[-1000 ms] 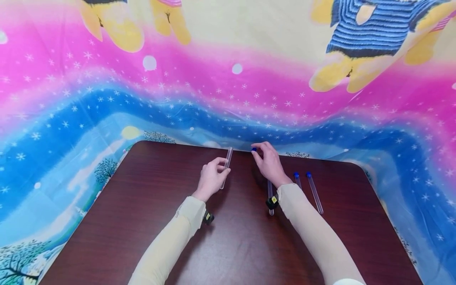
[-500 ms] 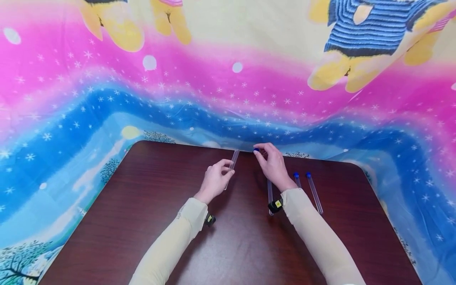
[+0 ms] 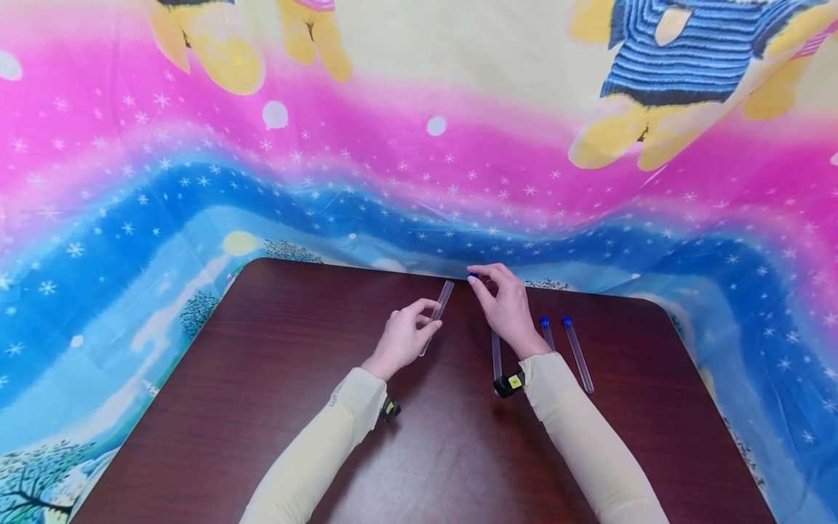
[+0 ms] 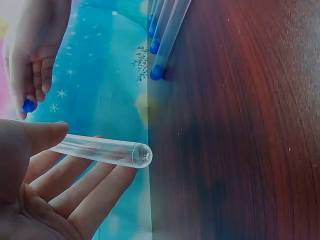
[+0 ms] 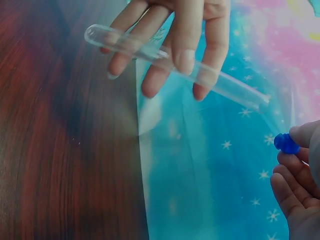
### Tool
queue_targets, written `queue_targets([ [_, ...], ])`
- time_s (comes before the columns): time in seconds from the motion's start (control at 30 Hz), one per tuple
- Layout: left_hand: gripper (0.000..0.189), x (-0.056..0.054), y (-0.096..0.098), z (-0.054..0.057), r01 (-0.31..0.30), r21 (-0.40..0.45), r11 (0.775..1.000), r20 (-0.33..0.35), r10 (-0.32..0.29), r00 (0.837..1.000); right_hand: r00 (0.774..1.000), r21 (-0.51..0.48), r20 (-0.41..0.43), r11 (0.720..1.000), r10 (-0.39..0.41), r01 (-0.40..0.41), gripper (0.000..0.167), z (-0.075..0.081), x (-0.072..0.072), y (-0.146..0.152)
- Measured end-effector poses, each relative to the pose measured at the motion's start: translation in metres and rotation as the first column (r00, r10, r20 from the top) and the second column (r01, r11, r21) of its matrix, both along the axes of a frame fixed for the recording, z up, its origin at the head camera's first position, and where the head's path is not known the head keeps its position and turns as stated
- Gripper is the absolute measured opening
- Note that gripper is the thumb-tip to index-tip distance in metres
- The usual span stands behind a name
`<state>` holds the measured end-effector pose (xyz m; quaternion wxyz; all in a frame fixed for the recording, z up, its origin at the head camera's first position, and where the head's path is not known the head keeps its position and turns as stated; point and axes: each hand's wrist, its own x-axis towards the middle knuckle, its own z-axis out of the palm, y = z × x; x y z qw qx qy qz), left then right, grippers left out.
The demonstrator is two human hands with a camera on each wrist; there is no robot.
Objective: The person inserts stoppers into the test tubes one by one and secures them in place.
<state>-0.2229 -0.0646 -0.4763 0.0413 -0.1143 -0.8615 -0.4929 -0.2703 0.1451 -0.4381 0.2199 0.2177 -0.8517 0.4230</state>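
Observation:
My left hand [image 3: 401, 340] pinches a clear test tube [image 3: 445, 297] between thumb and fingers above the table, tilted with its open end toward the right hand. The tube's rounded closed end shows in the left wrist view, past the spread fingers. My right hand [image 3: 509, 309] holds a small blue stopper [image 5: 286, 143] between thumb and fingertips near the table's far edge. In the right wrist view the tube's open end lies a short gap from the stopper.
Several blue-stoppered test tubes lie on the dark wooden table [image 3: 294, 349] to the right, among them a test tube [image 3: 579, 356] farthest right; the right wrist partly hides others. A colourful patterned cloth [image 3: 393, 182] hangs just behind the table's far edge.
My left hand has moved right with the test tube, which leans further toward the stopper. The right hand has shifted slightly right, still pinching the stopper.

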Motion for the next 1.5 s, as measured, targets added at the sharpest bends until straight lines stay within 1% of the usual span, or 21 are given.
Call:
queue_targets([
  [0.23, 0.031, 0.002, 0.005, 0.002, 0.037, 0.014, 0.999, 0.013, -0.038, 0.999, 1.0, -0.021, -0.004, 1.0, 0.009, -0.009, 0.026, 0.006, 0.006, 0.0],
  [0.47, 0.032, 0.003, 0.009, 0.002, 0.073, 0.049, 0.996, 0.047, -0.075, 0.996, 1.0, -0.034, -0.021, 0.999, 0.006, -0.007, 0.025, 0.01, 0.008, -0.001],
  [0.63, 0.031, 0.003, 0.009, 0.003, 0.094, 0.051, 0.994, 0.038, -0.096, 0.995, 0.999, -0.044, -0.033, 0.999, 0.022, -0.023, 0.023, 0.011, 0.008, -0.004],
  [0.9, 0.029, 0.004, 0.011, 0.004, 0.089, 0.001, 0.996, 0.012, -0.089, 0.996, 0.998, -0.052, -0.046, 0.998, 0.033, -0.035, 0.022, 0.01, 0.01, -0.007],
  [1.13, 0.029, 0.004, 0.012, 0.007, 0.092, -0.001, 0.996, 0.007, -0.092, 0.996, 0.998, -0.059, -0.045, 0.997, 0.041, -0.044, 0.022, 0.011, 0.012, -0.007],
  [1.37, 0.029, 0.005, 0.014, 0.008, 0.094, -0.025, 0.995, -0.009, -0.095, 0.995, 0.998, -0.07, -0.045, 0.997, 0.035, -0.038, 0.021, 0.011, 0.013, -0.007],
  [1.5, 0.029, 0.006, 0.015, 0.008, 0.102, -0.018, 0.995, -0.016, -0.102, 0.995, 0.998, -0.076, -0.045, 0.996, 0.035, -0.038, 0.022, 0.011, 0.014, -0.007],
])
